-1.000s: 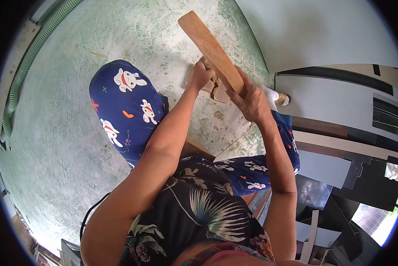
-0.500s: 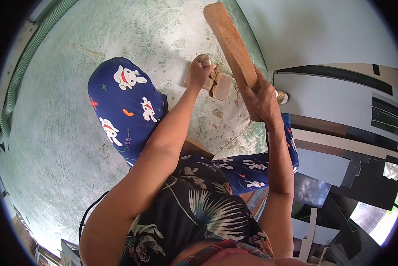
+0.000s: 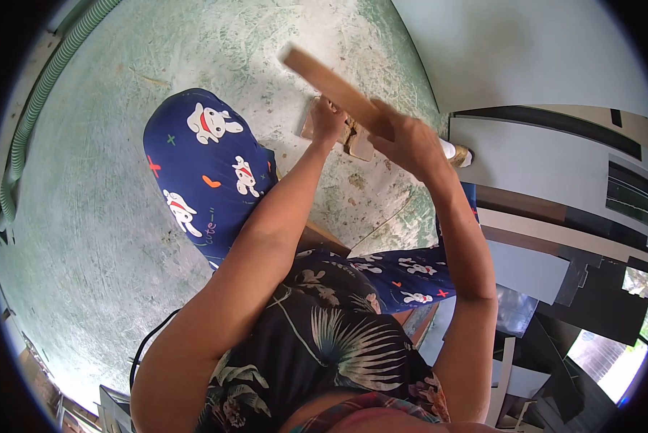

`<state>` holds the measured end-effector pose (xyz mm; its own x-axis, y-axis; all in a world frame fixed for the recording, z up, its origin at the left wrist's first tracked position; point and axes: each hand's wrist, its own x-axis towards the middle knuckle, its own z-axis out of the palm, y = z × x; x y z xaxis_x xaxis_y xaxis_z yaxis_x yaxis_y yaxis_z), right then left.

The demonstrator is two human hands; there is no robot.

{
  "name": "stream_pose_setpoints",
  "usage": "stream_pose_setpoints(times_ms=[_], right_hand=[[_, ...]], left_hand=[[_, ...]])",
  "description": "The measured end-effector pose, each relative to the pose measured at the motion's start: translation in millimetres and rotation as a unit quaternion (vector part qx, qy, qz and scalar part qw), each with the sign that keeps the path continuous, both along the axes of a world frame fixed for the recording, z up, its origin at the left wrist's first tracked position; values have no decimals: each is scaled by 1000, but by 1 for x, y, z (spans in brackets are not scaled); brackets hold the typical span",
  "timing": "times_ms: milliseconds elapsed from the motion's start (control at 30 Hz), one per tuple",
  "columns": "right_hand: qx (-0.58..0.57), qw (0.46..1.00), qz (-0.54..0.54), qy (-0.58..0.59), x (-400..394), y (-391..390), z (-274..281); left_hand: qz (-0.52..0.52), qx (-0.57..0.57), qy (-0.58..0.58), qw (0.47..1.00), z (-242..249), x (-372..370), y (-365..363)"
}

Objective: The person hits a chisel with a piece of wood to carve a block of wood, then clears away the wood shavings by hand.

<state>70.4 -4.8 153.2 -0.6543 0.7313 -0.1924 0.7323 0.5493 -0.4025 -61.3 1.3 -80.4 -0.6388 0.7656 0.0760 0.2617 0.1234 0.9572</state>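
My left hand (image 3: 327, 124) is closed around a short upright handle, whose top is mostly covered now by the bar. Below that hand, a flat wooden block (image 3: 362, 146) lies on the floor, with brown crumbly bits along a dark gap or groove across its middle. My right hand (image 3: 410, 148) grips one end of a thick wooden bar (image 3: 338, 88). The bar slants to the upper left, passing over or against the top of the left hand; contact with the handle cannot be made out. Its far end is blurred.
Stained greenish concrete floor (image 3: 86, 216) surrounds the block. My knee in blue rabbit-print cloth (image 3: 201, 166) is at left, a foot (image 3: 462, 156) at right. A pale panel (image 3: 533, 58) and stacked boards (image 3: 548, 209) stand at right. A ribbed hose (image 3: 39, 86) runs along the left.
The wooden bar has swung down and to the left, from steeply raised to slanting across above my left hand. My right hand moved slightly left with it. The left hand stays nearly in place.
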Motion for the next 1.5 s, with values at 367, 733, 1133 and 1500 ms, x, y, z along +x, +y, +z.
stream_pose_setpoints(times_ms=[367,733,1133,1500], right_hand=[[-31,999,-14,29,-3,3,6],[-67,994,-60,65,8,1,-6],[-74,945,-278,157,91,4,-87],[-149,887,-415,140,124,-48,-208]], left_hand=[[7,-4,-103,995,6,-4,-1],[-30,-17,-106,994,6,-2,-3],[-62,-76,-106,989,-5,-2,1],[-118,-98,-102,983,19,-2,2]])
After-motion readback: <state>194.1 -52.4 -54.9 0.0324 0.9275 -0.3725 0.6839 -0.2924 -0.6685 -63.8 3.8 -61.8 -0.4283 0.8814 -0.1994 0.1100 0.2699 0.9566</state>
